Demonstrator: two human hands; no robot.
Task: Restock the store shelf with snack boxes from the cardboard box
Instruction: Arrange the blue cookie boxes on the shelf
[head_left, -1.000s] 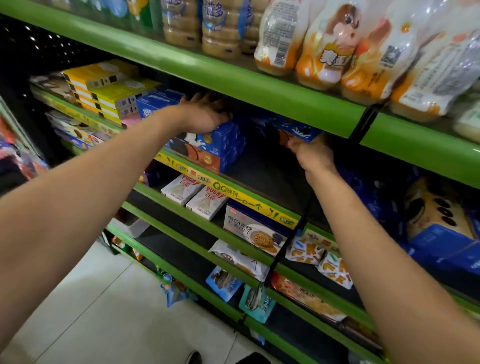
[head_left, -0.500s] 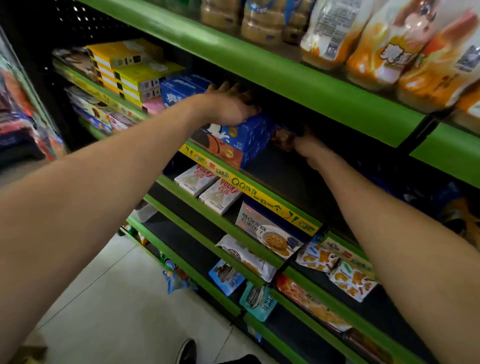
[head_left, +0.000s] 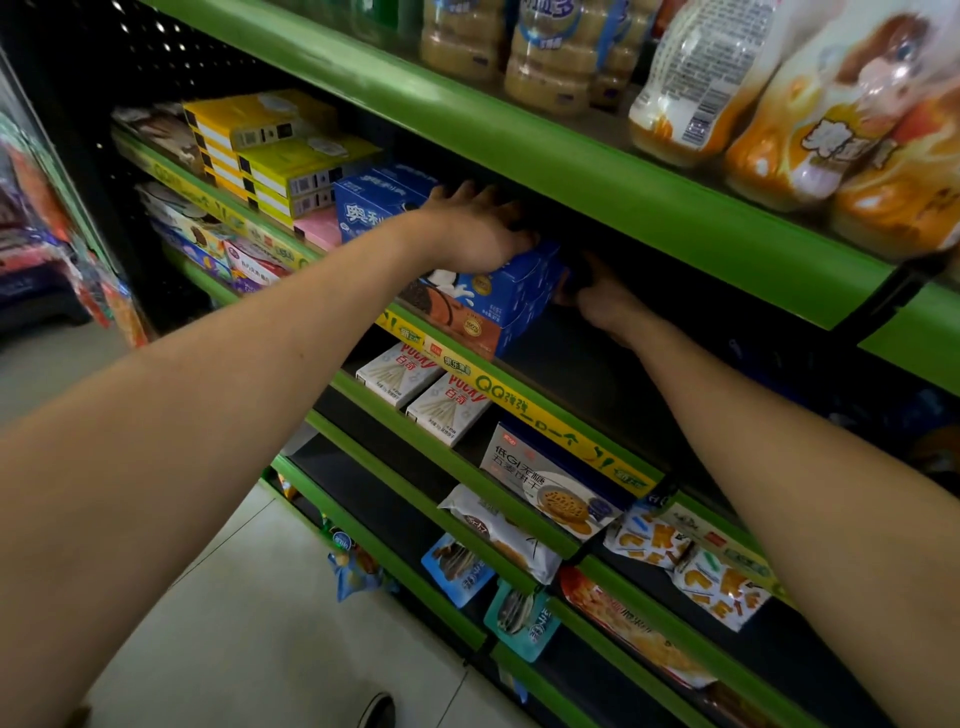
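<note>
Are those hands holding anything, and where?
The left hand rests on top of the stacked blue snack boxes. The right hand reaches behind them; its grip cannot be told.

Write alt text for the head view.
Two bare arms reach into a green store shelf: the left hand lies on top of stacked blue snack boxes, the right hand at their right end in shadow. Yellow boxes sit to the left.

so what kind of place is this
Most likely a small grocery or convenience store aisle: tiered green shelves with a yellow price strip, stocked with Pocky boxes, blue cookie boxes and bagged snacks.
</note>
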